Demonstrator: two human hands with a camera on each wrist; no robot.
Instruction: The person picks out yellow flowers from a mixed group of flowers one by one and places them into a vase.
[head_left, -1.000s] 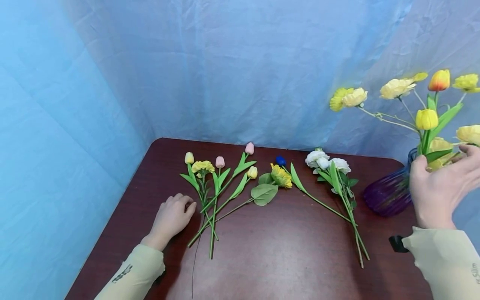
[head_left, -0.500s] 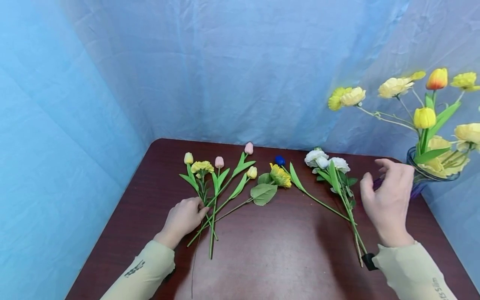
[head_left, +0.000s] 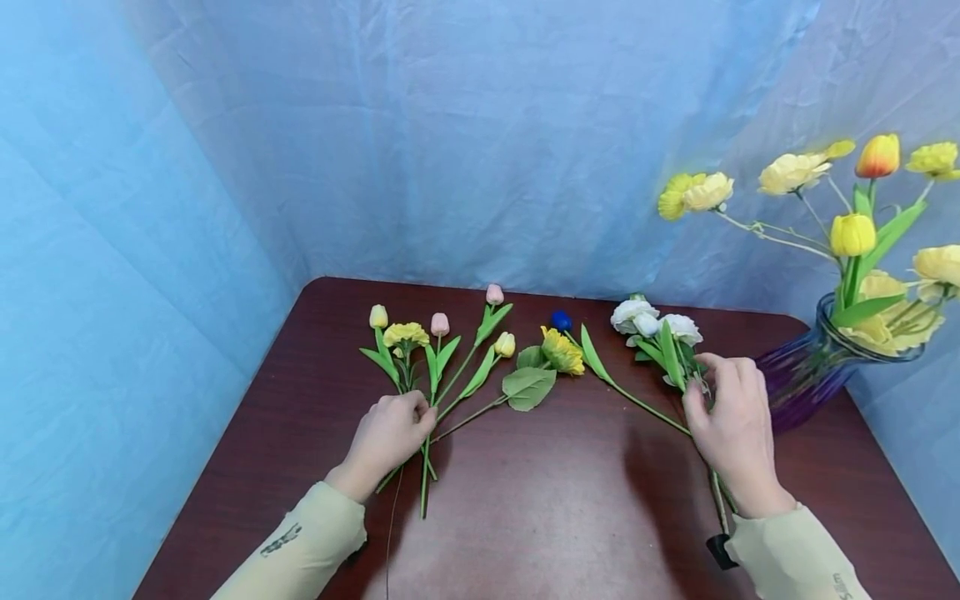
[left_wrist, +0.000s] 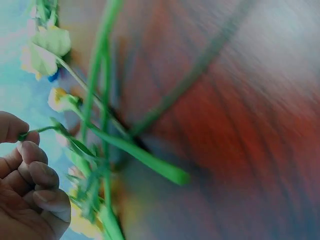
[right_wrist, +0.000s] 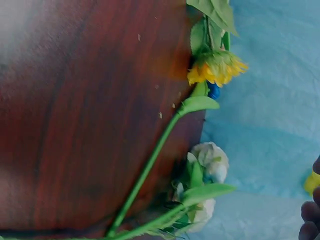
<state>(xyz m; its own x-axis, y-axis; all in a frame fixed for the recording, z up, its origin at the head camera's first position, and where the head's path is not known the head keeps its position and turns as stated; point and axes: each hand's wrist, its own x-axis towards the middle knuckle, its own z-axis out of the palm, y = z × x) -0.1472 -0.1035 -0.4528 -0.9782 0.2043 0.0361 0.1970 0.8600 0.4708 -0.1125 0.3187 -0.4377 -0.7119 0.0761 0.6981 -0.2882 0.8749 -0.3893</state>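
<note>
My left hand [head_left: 393,429] pinches the stem of the far pink tulip [head_left: 494,294] among crossed stems at left-centre. In the left wrist view the curled fingers [left_wrist: 40,172] and a thin green end between thumb and finger show at the left edge. Around it lie a cream tulip [head_left: 378,316], a yellow carnation [head_left: 406,334], another pink tulip [head_left: 440,324] and a yellow tulip [head_left: 505,344]. My right hand [head_left: 731,425] is over the white flowers [head_left: 634,318] and their stems, thumb and forefinger apart; only its fingertips [right_wrist: 310,220] show in the right wrist view.
A purple-blue glass vase [head_left: 810,371] leans at the right, holding several yellow flowers and a red-yellow tulip [head_left: 878,156]. A sunflower [head_left: 562,352] and a blue tulip [head_left: 561,321] lie mid-table. Blue cloth [head_left: 480,142] hangs behind the dark wooden table [head_left: 555,500].
My right hand has left the vase and moved left and down to the white flowers. My left hand has moved right onto the stems, and the far pink tulip has shifted slightly left.
</note>
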